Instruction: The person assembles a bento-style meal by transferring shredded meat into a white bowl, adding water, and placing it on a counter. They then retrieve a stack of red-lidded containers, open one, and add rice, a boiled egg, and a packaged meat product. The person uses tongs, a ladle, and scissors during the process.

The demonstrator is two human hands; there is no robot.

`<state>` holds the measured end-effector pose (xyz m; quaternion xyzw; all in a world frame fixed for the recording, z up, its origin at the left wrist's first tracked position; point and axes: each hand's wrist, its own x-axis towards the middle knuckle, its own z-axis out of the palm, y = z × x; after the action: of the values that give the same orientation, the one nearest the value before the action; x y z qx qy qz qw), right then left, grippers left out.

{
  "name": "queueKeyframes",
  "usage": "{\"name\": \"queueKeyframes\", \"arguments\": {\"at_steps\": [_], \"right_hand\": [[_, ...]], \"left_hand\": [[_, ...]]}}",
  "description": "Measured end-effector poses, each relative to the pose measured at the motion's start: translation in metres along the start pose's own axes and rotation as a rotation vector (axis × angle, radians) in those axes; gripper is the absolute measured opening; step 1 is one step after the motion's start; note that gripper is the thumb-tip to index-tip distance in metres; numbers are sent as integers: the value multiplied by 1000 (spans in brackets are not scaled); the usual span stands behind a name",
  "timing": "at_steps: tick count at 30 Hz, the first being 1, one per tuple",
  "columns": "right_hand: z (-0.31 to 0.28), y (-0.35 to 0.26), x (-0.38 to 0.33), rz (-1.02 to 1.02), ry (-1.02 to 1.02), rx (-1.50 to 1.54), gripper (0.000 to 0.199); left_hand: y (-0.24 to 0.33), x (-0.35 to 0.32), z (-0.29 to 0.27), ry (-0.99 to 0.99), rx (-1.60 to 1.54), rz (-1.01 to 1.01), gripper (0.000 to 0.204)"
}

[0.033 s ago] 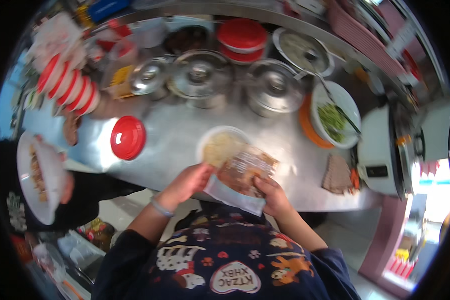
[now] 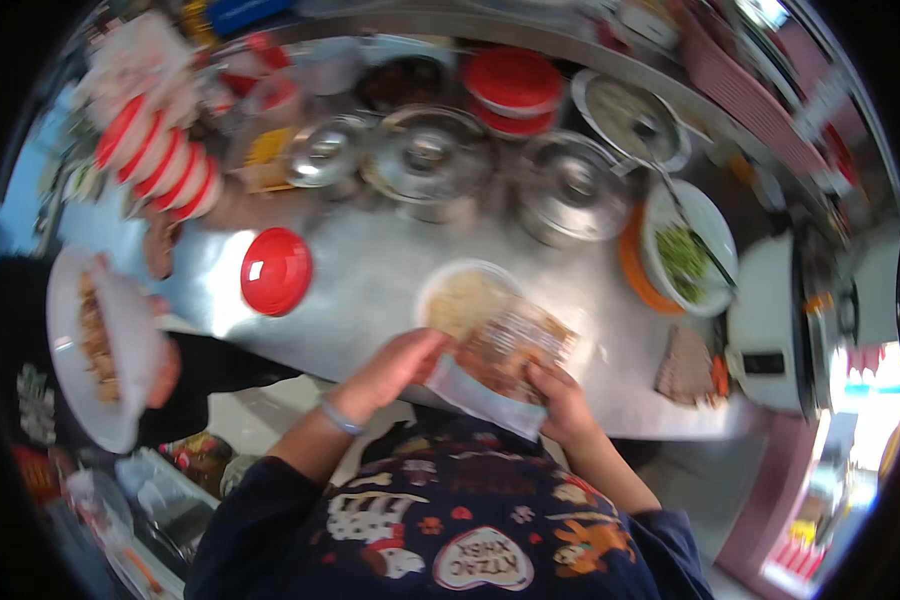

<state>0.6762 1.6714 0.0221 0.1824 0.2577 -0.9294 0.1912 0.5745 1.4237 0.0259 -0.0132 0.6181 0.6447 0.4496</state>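
Note:
Over a white round bowl [image 2: 467,275] of pale food I hold a printed brown plastic packet [image 2: 510,345] with a pale, light-blue lower end. My right hand [image 2: 560,393] grips its right side, thumb on the front. At its left edge the fingers of my left hand [image 2: 410,358] are closed on the packet, near the bowl's rim. The packet slants and covers part of the bowl; whether anything is pouring out cannot be made out. A round red lid [image 2: 277,271] lies on the steel counter [image 2: 360,275], left of the bowl.
Lidded steel pots [image 2: 427,155] line the back. At right stands a white bowl of chopped greens [image 2: 682,255], then a folded brown cloth [image 2: 684,365] and a white cooker [image 2: 768,330]. Red-rimmed containers [image 2: 165,165] are stacked back left. Another person holds a white bowl [image 2: 110,350] at far left.
The whole scene sits slightly further right in the picture. My hands and the packet keep the same places over the bowl.

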Motion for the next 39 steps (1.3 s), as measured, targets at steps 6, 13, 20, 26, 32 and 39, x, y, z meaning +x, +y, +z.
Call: {"name": "queueKeyframes", "arguments": {"at_steps": [6, 13, 20, 26, 32, 39], "right_hand": [[18, -6, -5, -58, 223, -206, 40], [27, -1, 1, -70, 212, -160, 44], [29, -3, -1, -42, 275, -285, 45], [28, -2, -1, -33, 252, -229, 46], [26, -8, -10, -84, 259, -122, 44], [21, -17, -3, -92, 150, -18, 40]], "left_hand": [[-20, -16, -7, -36, -56, 198, 31], [-29, -31, -18, -82, -126, 92, 31], [-11, -36, -29, -61, -195, 110, 29], [1, -34, -47, 138, -55, 305, 26], [-47, -107, -124, 417, 680, 280, 24], [-83, -129, -148, 655, 931, 81, 28]]}}
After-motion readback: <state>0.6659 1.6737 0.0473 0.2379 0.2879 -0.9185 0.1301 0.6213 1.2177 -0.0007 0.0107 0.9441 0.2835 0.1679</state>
